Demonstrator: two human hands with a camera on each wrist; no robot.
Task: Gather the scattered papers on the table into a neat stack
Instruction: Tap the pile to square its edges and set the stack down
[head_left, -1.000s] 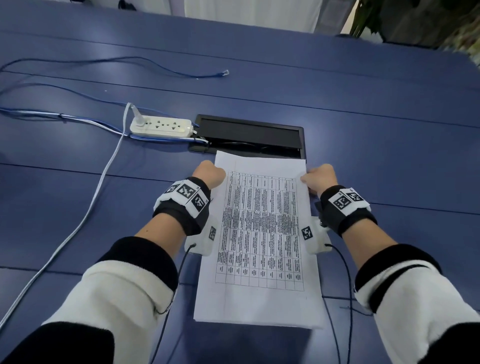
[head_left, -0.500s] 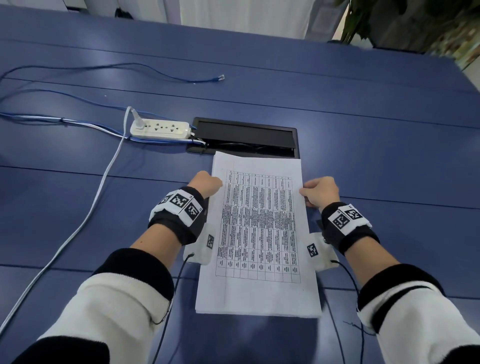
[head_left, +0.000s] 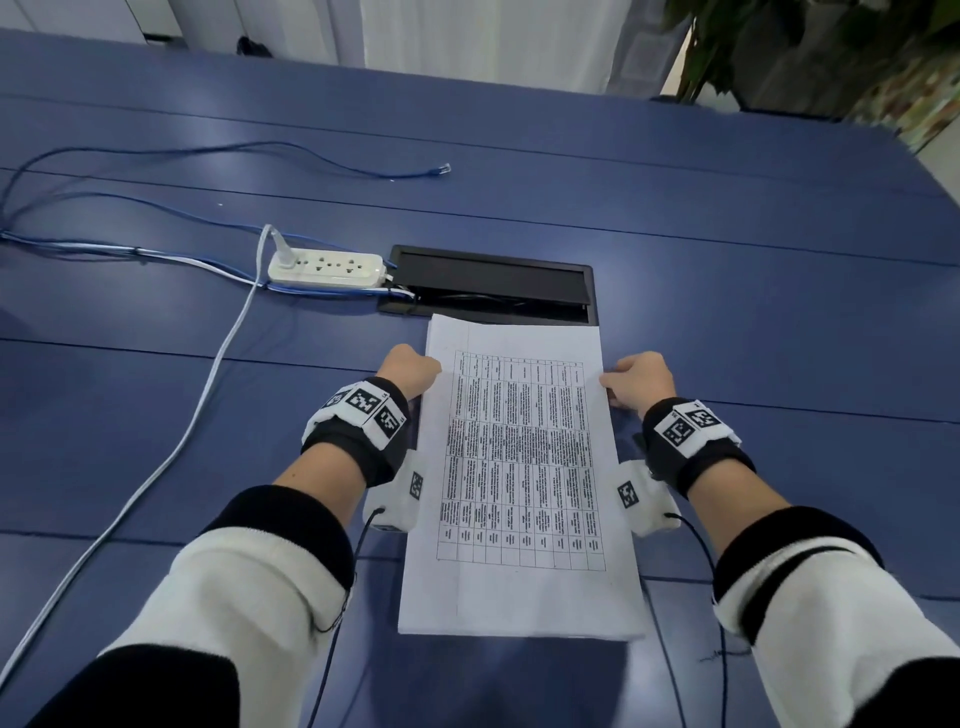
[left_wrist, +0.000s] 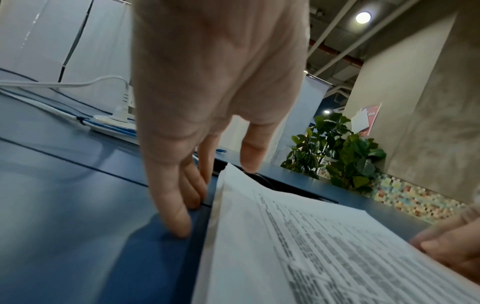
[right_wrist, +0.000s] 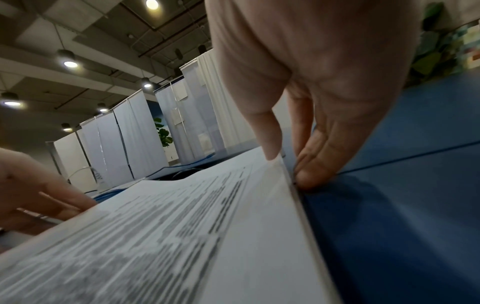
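A stack of white papers (head_left: 519, 467) with a printed table on top lies lengthwise on the blue table (head_left: 753, 338) between my hands. My left hand (head_left: 410, 371) stands at its left edge. In the left wrist view the left hand (left_wrist: 207, 185) has straight fingers pointing down, tips on the table against the stack (left_wrist: 311, 246). My right hand (head_left: 636, 382) is at the right edge. In the right wrist view that hand (right_wrist: 288, 166) has its thumb resting on the stack (right_wrist: 182, 236) and its fingers against the side edge.
A black cable box (head_left: 488, 283) is set into the table just beyond the stack. A white power strip (head_left: 327, 267) lies to its left, with a white cord (head_left: 208, 395) running toward me and blue cables (head_left: 311, 161) farther back. Potted plants (head_left: 779, 47) stand behind.
The stack and both hands have come slightly toward me. The stack's far edge now lies just clear of the cable box instead of over it.
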